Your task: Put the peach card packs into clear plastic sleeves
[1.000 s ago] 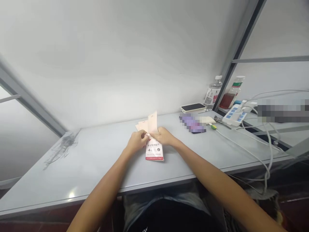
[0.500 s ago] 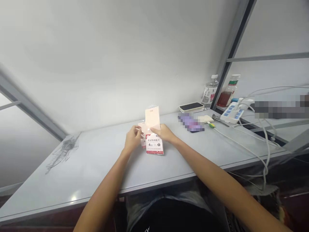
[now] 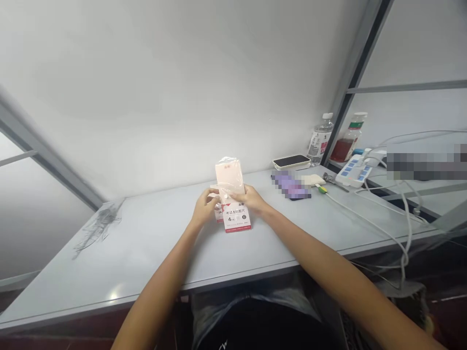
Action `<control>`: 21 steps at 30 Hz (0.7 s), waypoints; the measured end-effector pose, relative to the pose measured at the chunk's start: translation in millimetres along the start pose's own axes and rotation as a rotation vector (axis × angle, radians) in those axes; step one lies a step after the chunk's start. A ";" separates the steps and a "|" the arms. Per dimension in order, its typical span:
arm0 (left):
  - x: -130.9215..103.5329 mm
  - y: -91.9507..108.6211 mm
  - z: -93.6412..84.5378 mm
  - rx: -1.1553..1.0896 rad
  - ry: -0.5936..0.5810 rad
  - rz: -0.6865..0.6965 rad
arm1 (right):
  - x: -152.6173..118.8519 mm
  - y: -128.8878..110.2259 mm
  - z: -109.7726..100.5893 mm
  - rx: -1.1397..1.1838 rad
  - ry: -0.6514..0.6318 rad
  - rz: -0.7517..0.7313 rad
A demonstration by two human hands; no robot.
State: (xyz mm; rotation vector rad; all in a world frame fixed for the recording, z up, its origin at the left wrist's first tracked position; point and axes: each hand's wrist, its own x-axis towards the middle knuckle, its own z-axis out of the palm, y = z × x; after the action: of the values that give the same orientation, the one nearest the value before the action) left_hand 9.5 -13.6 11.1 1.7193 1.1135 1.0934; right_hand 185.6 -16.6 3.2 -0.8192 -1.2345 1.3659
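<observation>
Over the middle of the worktop (image 3: 153, 238), in from its front edge, I have the front packet (image 3: 236, 221) up in the hands: white and red part low, pink part (image 3: 229, 177) above, which I take for a raised flap. So I judge it opened out. The rear packet (image 3: 219, 215) shows only in part behind its left side, and I can't tell whether that one is open. Neither is out of the hands yet, and clear film (image 3: 228, 159) pokes past the top.

My forearms (image 3: 156, 282) slant inward over the front edge. The right hand (image 3: 254, 200) pinches the front packet by its right side, thumb laid across it, fingers behind. The left hand (image 3: 205, 209) curls in from the left, fingers bent by the rear packet's left edge; whether they pinch it I can't tell.

Farther off, the phone (image 3: 292, 162) lies along the back edge, the bottle (image 3: 321, 142) near the back right corner
</observation>
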 end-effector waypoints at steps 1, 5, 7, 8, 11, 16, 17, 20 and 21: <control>-0.2 1.6 -0.1 -0.061 -0.038 -0.016 | 0.2 0.1 -0.5 0.001 0.004 0.008; 0.0 4.3 -1.6 -0.164 -0.086 -0.026 | 0.6 0.1 -1.1 -0.028 0.001 0.022; 0.9 3.1 -2.7 -0.197 -0.070 -0.044 | 0.3 0.2 -0.6 -0.057 -0.011 0.003; 1.3 2.1 -3.3 -0.217 -0.066 -0.058 | 0.0 0.2 -0.2 -0.068 -0.016 -0.008; 2.3 0.1 -4.4 -0.259 -0.062 -0.079 | -1.1 -0.4 1.5 -0.093 -0.038 -0.023; 4.2 1.1 -7.6 -0.281 0.072 -0.121 | 2.5 -3.0 -2.0 -0.214 0.051 0.025; 5.4 1.2 -10.2 -0.273 0.111 -0.141 | 4.7 -3.4 -5.7 -0.234 0.074 0.049; 10.8 -1.8 -26.1 -0.115 0.251 -0.230 | 12.4 -3.2 -25.9 -0.324 0.211 0.053; 12.7 -4.2 -34.4 -0.001 0.308 -0.261 | 14.6 -2.7 -35.0 -0.391 0.285 0.047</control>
State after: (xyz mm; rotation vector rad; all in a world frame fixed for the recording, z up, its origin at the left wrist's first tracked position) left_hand -20.7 5.1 20.9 1.3844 1.4803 1.2146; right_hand 216.6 5.2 0.1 -1.2751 -1.2767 1.0099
